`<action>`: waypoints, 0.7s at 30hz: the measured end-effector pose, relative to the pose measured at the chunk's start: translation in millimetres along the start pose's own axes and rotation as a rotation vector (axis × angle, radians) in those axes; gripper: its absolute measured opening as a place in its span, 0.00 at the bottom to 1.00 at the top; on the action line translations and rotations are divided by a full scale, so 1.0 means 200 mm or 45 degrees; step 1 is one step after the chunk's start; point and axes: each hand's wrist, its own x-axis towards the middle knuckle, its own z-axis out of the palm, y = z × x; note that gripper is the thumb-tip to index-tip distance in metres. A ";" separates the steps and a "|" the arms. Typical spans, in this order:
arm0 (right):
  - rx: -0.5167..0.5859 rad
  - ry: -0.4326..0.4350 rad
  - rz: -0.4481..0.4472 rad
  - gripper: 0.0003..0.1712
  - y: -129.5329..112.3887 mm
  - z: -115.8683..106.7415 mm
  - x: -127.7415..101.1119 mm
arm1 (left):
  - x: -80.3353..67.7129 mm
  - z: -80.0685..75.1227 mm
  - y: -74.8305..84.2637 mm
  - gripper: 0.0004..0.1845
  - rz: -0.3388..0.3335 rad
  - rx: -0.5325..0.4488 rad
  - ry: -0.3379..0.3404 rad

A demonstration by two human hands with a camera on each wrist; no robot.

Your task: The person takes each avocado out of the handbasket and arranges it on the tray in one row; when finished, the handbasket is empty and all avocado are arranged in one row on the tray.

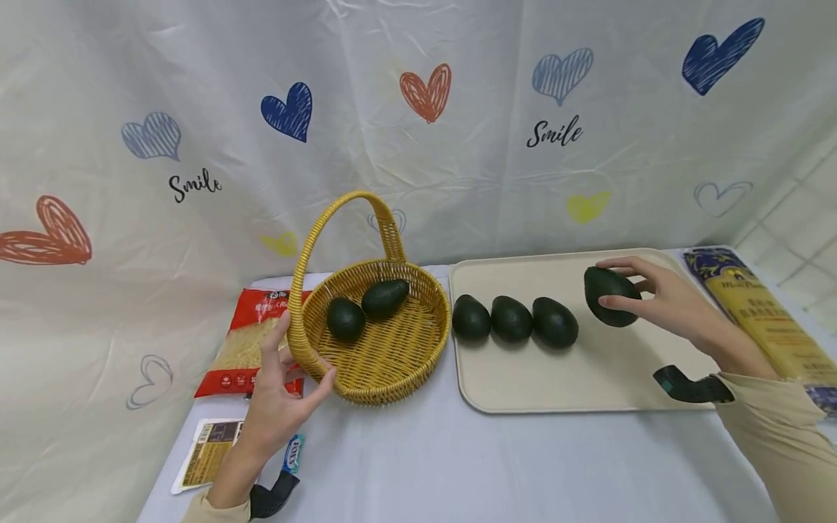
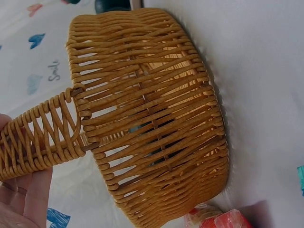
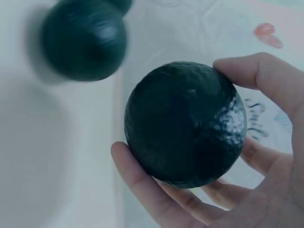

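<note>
My right hand grips a dark green avocado just above the beige tray; in the right wrist view the fingers wrap round the avocado. Three more avocados lie in a row on the tray's left side. A yellow wicker basket stands left of the tray with two avocados inside. My left hand holds the basket where its handle meets the rim; the left wrist view shows the basket wall and the handle against my fingers.
A red bag of noodles lies behind my left hand, with a flat packet and a small blue wrapper near the table's front left. A long yellow and blue package lies right of the tray. A heart-printed cloth hangs behind.
</note>
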 end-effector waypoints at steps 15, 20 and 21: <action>-0.011 -0.123 0.046 0.36 0.18 0.11 -0.01 | 0.00 -0.01 0.00 0.61 0.022 -0.041 -0.023; -0.002 -0.141 0.051 0.35 0.19 0.14 -0.01 | 0.00 -0.03 -0.01 0.63 0.019 -0.047 -0.066; 0.002 -0.146 0.054 0.35 0.19 0.15 0.00 | 0.00 -0.04 -0.01 0.63 0.019 -0.053 -0.077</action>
